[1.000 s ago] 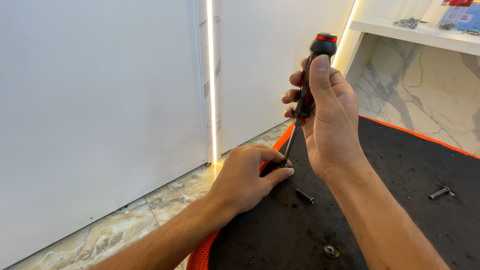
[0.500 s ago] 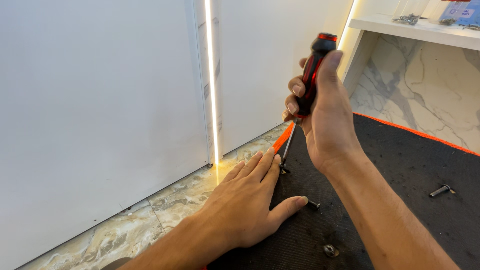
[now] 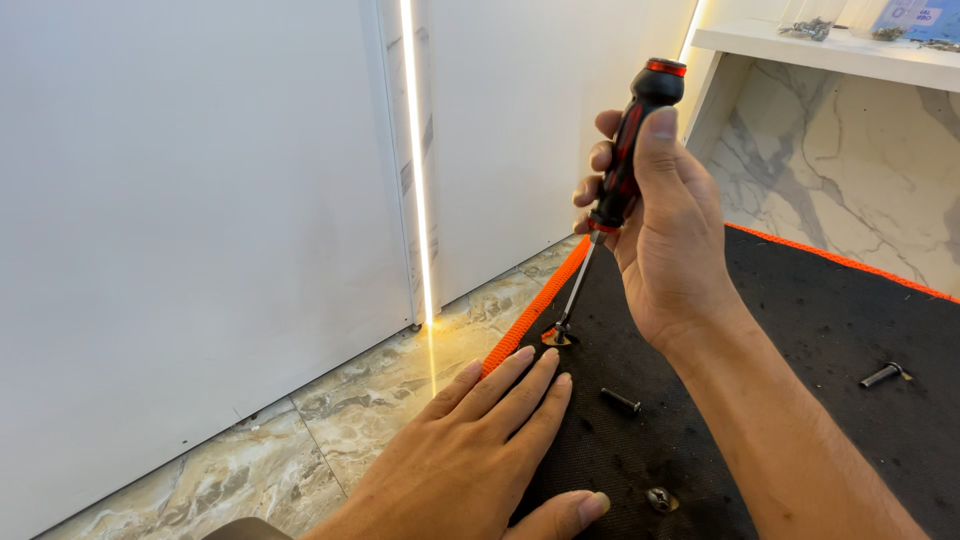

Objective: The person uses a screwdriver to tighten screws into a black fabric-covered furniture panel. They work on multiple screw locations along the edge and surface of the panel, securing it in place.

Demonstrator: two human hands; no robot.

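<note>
Your right hand [image 3: 672, 225] is gripping a screwdriver [image 3: 625, 160] with a black and red handle, fingers wrapped tight around the grip and the thumb lying up along its side; you are holding the tool nearly upright, tilted slightly, with the thin metal shaft running down and to the left; its tip is sitting on a small round screw head [image 3: 556, 337] set into the black mat [image 3: 800, 330] close beside the mat's orange edging [image 3: 535, 310].

Your left hand [image 3: 480, 450] is lying flat and open, palm down, holding nothing; the fingers are stretching out together toward the screw, fingertips stopping just short of it, and they are pressing across the orange edging where the mat meets the marbled stone floor [image 3: 350, 410]; the thumb is spreading out to the right on the mat.

A short dark bolt [image 3: 621, 401] is lying loose on the mat just right of your left fingers; a rounded metal fastener [image 3: 658, 498] is sitting near your thumb tip; another bolt [image 3: 884, 375] is lying well apart at the right; a white panel [image 3: 190, 200] with a lit vertical strip [image 3: 416, 170] is standing behind.
</note>
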